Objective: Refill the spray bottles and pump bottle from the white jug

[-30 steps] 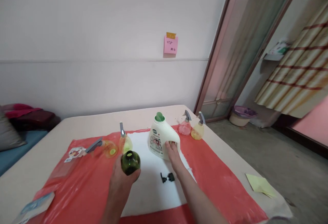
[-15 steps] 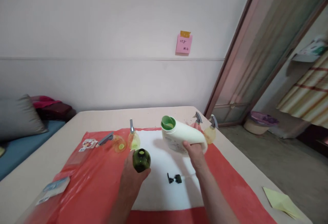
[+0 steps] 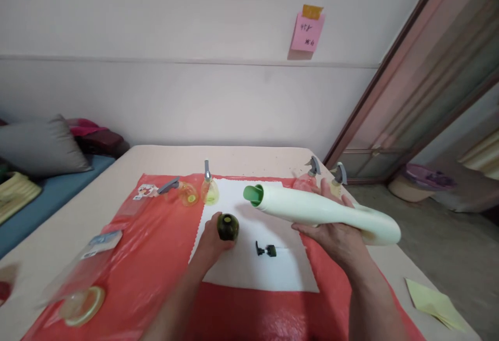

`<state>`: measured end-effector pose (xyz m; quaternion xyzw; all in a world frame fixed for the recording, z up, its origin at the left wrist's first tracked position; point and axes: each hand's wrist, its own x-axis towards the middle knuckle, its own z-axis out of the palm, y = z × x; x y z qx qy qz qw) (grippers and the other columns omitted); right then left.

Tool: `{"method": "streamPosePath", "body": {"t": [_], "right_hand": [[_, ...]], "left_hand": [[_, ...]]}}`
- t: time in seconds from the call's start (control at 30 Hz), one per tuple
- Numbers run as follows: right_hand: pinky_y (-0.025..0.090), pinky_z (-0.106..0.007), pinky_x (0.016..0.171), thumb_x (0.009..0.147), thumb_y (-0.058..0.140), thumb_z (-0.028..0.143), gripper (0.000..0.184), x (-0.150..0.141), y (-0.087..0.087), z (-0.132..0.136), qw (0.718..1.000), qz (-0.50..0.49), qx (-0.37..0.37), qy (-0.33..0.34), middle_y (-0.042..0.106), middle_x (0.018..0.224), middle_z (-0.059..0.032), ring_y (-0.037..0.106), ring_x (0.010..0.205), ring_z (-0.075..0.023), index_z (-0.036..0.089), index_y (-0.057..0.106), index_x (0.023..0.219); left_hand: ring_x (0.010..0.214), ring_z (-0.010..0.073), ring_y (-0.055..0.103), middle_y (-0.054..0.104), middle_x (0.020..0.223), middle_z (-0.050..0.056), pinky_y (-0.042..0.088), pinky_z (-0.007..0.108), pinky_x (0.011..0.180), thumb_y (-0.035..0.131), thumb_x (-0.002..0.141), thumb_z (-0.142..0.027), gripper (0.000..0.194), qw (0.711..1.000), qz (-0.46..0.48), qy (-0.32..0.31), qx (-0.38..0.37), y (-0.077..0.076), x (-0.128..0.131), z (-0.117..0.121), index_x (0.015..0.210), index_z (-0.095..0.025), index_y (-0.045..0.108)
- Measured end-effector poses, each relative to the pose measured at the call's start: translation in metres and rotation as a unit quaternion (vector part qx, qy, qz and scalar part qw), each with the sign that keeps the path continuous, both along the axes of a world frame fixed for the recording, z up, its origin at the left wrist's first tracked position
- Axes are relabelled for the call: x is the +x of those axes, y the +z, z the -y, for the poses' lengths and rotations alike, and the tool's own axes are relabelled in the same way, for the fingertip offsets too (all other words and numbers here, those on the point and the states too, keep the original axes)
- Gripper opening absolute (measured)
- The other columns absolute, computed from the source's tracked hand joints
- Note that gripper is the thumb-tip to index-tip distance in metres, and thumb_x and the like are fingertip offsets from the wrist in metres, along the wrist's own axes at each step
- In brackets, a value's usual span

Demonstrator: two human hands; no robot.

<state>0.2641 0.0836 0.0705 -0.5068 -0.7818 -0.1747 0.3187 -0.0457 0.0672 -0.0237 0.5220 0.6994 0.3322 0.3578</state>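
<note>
My right hand [image 3: 336,231] is closed around a white detergent jug [image 3: 319,212] with a green spout, held on its side in the air with the spout pointing left. My left hand [image 3: 210,241] grips a small dark green round bottle [image 3: 228,226] with an open neck, standing on a white cloth [image 3: 249,268]. A black pump cap [image 3: 265,250] lies on the cloth between my hands.
A red plastic sheet [image 3: 148,278] covers the beige table [image 3: 78,206]. Small spray bottles [image 3: 209,189] stand at the back left and others [image 3: 312,172] behind the jug. A clear package [image 3: 78,289] lies at the left front. Yellow paper [image 3: 432,299] sits at the right edge.
My right hand has lifted the jug from standing on the cloth and tipped it flat, bringing it nearer and to the right. My left hand has lowered the green bottle onto the cloth.
</note>
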Motion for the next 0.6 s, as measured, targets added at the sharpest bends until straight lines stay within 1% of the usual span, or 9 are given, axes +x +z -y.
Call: {"method": "streamPosePath", "body": {"t": [0.13,0.23,0.3,0.37,0.4,0.47,0.5,0.53,0.6], "right_hand": [[0.026,-0.058,0.118,0.090,0.051,0.068,0.098,0.003,-0.007,-0.001,0.999,0.031,-0.027,0.007,0.048,0.152,-0.0184,0.050,0.135,-0.0358,0.022,0.005,0.162],[0.027,-0.058,0.117,0.091,0.057,0.060,0.096,0.004,-0.010,-0.002,0.997,0.061,-0.033,0.023,0.050,0.149,-0.0180,0.052,0.132,-0.0353,0.022,0.005,0.162],[0.029,-0.059,0.115,0.090,0.060,0.056,0.097,0.005,-0.011,-0.003,0.996,0.076,-0.031,0.035,0.054,0.144,-0.0176,0.055,0.129,-0.0350,0.022,0.005,0.162],[0.031,-0.058,0.114,0.090,0.061,0.054,0.096,0.004,-0.012,-0.003,0.995,0.083,-0.029,0.039,0.057,0.140,-0.0173,0.056,0.127,-0.0349,0.021,0.005,0.162],[0.031,-0.058,0.114,0.090,0.060,0.053,0.096,0.003,-0.013,-0.004,0.995,0.087,-0.027,0.038,0.057,0.140,-0.0173,0.056,0.126,-0.0349,0.021,0.006,0.162],[0.032,-0.057,0.114,0.091,0.058,0.054,0.093,0.001,-0.015,-0.004,0.994,0.099,-0.017,0.037,0.057,0.140,-0.0177,0.055,0.127,-0.0352,0.019,0.008,0.161],[0.031,-0.057,0.114,0.091,0.057,0.055,0.092,0.000,-0.016,-0.005,0.993,0.107,-0.008,0.038,0.057,0.141,-0.0183,0.055,0.127,-0.0355,0.018,0.010,0.161],[0.031,-0.057,0.114,0.092,0.056,0.056,0.091,0.000,-0.016,-0.005,0.993,0.115,-0.001,0.040,0.056,0.142,-0.0189,0.054,0.127,-0.0357,0.017,0.011,0.161],[0.033,-0.056,0.113,0.092,0.055,0.057,0.086,-0.001,-0.018,-0.005,0.990,0.134,0.007,0.047,0.055,0.143,-0.0193,0.054,0.128,-0.0362,0.017,0.018,0.159]], "left_hand": [[0.131,0.0327,0.052,0.056,0.139,0.015,0.042,0.040,0.106,0.082,0.050,-0.019,0.103,1.000,0.003,-0.013,-0.024,0.000,-0.003,-0.002,0.144,-0.018,0.041],[0.137,0.0347,0.045,0.049,0.146,0.017,0.039,0.042,0.109,0.084,0.049,-0.025,0.107,1.000,-0.006,0.009,-0.003,0.020,-0.004,0.006,0.145,-0.017,0.039],[0.122,0.0322,0.056,0.054,0.136,0.016,0.047,0.041,0.098,0.080,0.059,-0.037,0.089,0.997,0.008,0.073,0.036,0.037,0.000,0.016,0.138,-0.016,0.045],[0.092,0.0246,0.064,0.064,0.109,0.010,0.051,0.037,0.081,0.070,0.073,-0.048,0.057,0.986,0.048,0.141,0.075,0.050,0.008,0.026,0.119,-0.016,0.056],[0.082,0.0215,0.062,0.065,0.094,0.006,0.050,0.035,0.076,0.065,0.077,-0.049,0.042,0.984,0.069,0.138,0.084,0.052,0.014,0.030,0.105,-0.018,0.059],[0.072,0.0189,0.059,0.060,0.075,0.001,0.048,0.032,0.070,0.063,0.080,-0.046,0.026,0.984,0.155,0.060,0.064,0.050,0.031,0.037,0.084,-0.020,0.060],[0.074,0.0191,0.060,0.062,0.076,0.003,0.048,0.031,0.070,0.067,0.077,-0.045,0.027,0.976,0.215,0.006,0.027,0.046,0.041,0.039,0.085,-0.019,0.062],[0.079,0.0204,0.062,0.065,0.087,0.006,0.049,0.032,0.071,0.073,0.072,-0.043,0.035,0.959,0.284,-0.012,-0.012,0.042,0.051,0.041,0.094,-0.018,0.063],[0.098,0.0248,0.064,0.063,0.117,0.015,0.051,0.033,0.080,0.080,0.066,-0.043,0.066,0.923,0.381,0.018,-0.053,0.036,0.071,0.043,0.123,-0.016,0.058]]}}
